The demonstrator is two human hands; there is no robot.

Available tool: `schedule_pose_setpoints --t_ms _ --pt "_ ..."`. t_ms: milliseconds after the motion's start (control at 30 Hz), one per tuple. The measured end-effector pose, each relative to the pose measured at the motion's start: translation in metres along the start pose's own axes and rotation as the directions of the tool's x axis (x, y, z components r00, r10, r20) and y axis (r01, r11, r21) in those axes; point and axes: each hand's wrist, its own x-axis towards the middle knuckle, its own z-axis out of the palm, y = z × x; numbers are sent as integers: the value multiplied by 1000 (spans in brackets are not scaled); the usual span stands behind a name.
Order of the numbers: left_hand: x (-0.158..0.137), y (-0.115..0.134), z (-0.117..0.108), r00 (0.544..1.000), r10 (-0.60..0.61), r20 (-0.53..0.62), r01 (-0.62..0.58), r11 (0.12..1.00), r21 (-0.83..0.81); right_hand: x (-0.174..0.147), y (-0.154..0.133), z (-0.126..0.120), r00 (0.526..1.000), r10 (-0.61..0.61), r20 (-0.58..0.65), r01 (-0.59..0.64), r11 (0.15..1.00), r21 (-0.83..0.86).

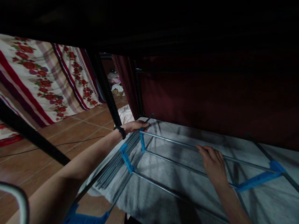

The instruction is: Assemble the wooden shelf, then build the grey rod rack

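A partly built rack of grey metal tubes (177,142) and blue plastic connectors (126,158) lies on a grey blanket (173,193). My left hand (135,125), with a dark band at the wrist, is closed around the far left blue connector (142,141), where a tube end sticks out beyond the fingers. My right hand (213,161) is closed over the upper long tube, toward its right part. To the right, another blue connector (261,179) joins the tubes. Near the bottom left is one more blue piece (86,217).
Several loose tubes (116,165) lie side by side left of the rack. Dark posts (105,84) and a dark overhead surface frame the space. A maroon curtain (210,105) hangs behind. Tiled floor (58,155) with a thin cable and a floral cloth (46,81) are at left.
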Motion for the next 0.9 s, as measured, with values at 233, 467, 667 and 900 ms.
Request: schedule_pose_setpoints --t_ms 233,467,667,900 --pt "-3 -15 10 998 -50 -39 34 941 -338 3 1 -4 999 0 34 1 1000 -26" --pt "-1 -17 13 998 -56 -35 37 911 -412 4 4 -2 998 11 59 -11 1000 -9" --pt "3 -23 10 999 -46 -15 36 919 -393 2 7 0 998 8 64 -9 1000 6" --pt "4 -25 9 999 -42 6 42 932 -360 3 8 0 996 2 94 -6 999 36"
